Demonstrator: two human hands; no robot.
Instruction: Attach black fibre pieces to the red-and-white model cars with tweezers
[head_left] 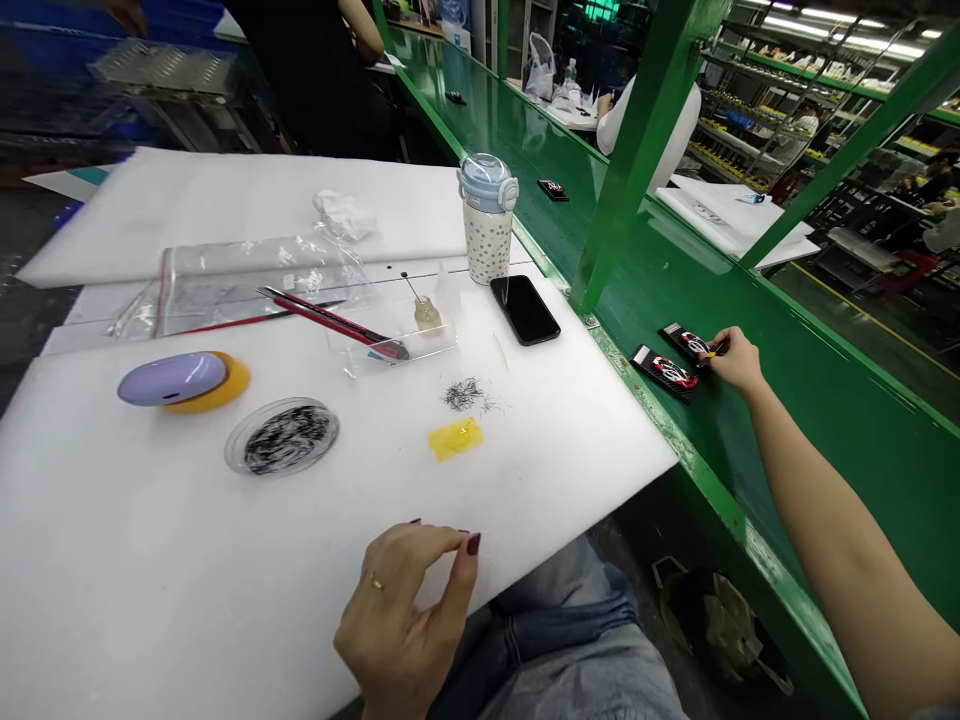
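Observation:
Over the green conveyor belt [795, 400], my right hand [736, 360] has its fingers closed on a small dark-and-yellow thing [716, 351] whose kind I cannot make out. Those fingertips are at the right end of a black card with a red and white pattern [685, 343]; a second such card [664, 373] lies just in front of it. My left hand [412, 610] hovers by the front of the white table, thumb and forefinger pinched together. Whatever the pinch holds, if anything, is too small to see. Beyond it lie yellow tape [456, 438] and a pile of short black fibres [463, 393].
On the white table [150, 580] are a clear dish of black fibres [282, 437], a purple-and-yellow case [184, 381], tweezers [337, 322], a small bottle [427, 315], a phone [525, 309] and a tumbler [487, 220]. A green post [637, 150] rises beside the belt. People sit farther back.

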